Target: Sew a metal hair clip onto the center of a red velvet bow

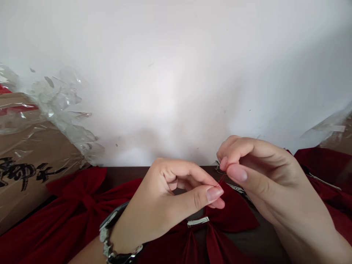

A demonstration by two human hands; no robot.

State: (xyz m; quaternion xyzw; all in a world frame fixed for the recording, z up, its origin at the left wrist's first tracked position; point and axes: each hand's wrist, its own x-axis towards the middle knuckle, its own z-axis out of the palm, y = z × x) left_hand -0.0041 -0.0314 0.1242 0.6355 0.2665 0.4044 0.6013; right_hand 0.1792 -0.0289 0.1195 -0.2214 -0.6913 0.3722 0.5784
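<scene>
Closest to my view, the left hand (162,198) wears a metal-link wristwatch (108,234), and its thumb and index finger are pinched together on the lower end of a thin red cord (221,179). The right hand (264,176) comes in from the other side, with its thumb and index finger also closed together, apparently on the upper end of the same cord. The cord is very fine and mostly hidden by the fingertips, so I can't make out exactly where it ends. It spans the small gap between the two pinches, and the fingertips of the two hands sit just beside each other.

Directly beneath the hands lies a red velvet bow (229,220) with a metal hair clip (198,221) on it. My hands block much of the bow from this angle. A small wire piece (219,168) shows just behind the right index fingertip, but I can't tell what it is.

Further out, another red bow (79,194) lies to the left and a third (324,165) to the right, both on a dark tabletop (123,174). Beyond the left bow stands a cardboard box (27,161) with black characters, partly covered by clear plastic wrap (63,106). A white wall (176,73) closes off the scene.
</scene>
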